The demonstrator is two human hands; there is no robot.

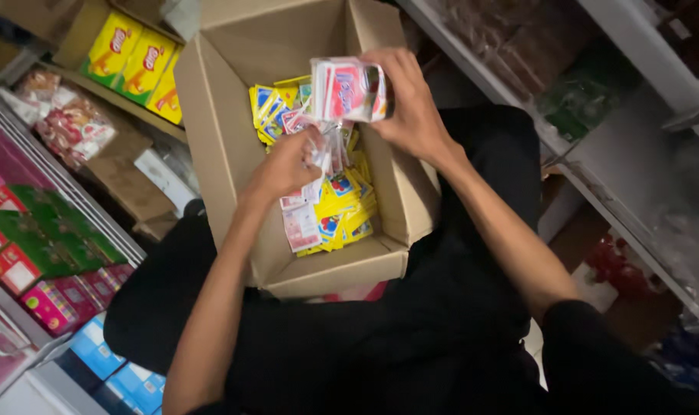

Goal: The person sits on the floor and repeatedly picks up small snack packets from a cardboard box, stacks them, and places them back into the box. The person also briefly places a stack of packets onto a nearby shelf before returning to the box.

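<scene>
Fingers [380,84] of your right hand [411,107] are closing around a red-and-white sachet bundle [348,88] above the cardboard box [226,138], while your left hand [284,165] is pinching loose sachets [319,157] inside; sorting seems underway, needing a steady grip next.

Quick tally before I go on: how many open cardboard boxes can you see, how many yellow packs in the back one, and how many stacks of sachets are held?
Open cardboard boxes: 2, the sachet box on the lap and the back box.
Yellow packs in the back box: 3.
Held stacks: 1, the red-and-white sachet stack in the right hand; the left hand reaches among loose sachets.
Total: 6.
</scene>
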